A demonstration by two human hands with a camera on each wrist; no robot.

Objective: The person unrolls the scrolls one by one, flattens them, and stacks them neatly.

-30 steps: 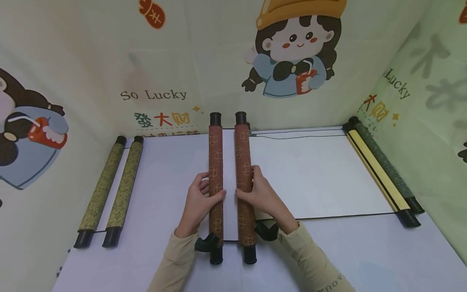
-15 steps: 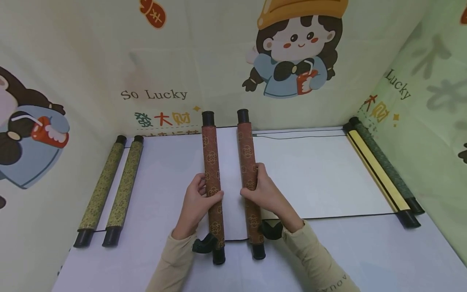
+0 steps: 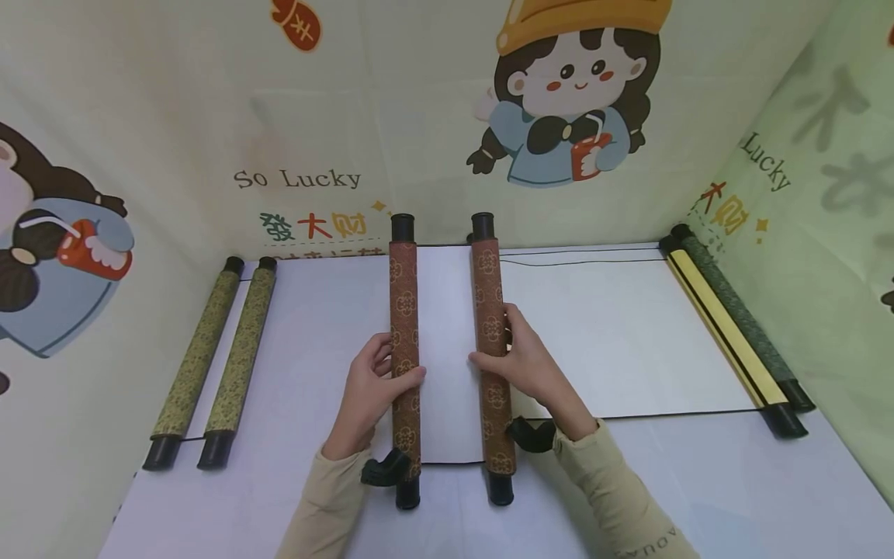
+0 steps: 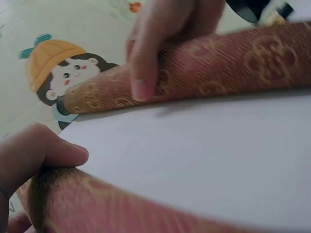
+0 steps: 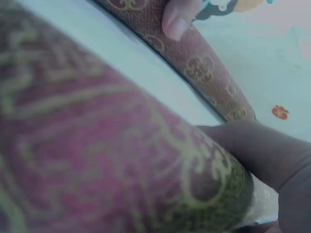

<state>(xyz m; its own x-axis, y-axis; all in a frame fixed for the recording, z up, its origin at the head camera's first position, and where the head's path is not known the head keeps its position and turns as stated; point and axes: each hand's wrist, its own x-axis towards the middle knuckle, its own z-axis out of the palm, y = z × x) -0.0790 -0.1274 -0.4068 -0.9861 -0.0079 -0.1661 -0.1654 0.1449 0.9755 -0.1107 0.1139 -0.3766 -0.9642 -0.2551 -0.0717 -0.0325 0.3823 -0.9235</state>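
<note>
The left hand (image 3: 366, 388) grips the left brown roller (image 3: 405, 310) of a scroll, thumb on top, and the right hand (image 3: 534, 361) likewise holds the right roller (image 3: 491, 318). White paper (image 3: 450, 349) stretches between the two rollers, over the middle of the table (image 3: 310, 388). A green scroll (image 3: 232, 376) lies to the left, and an unrolled sheet (image 3: 621, 334) to the right, partly behind the right hand.

the brown rollers (image 3: 490, 303) have parted, showing more white paper (image 3: 450, 349)
</note>
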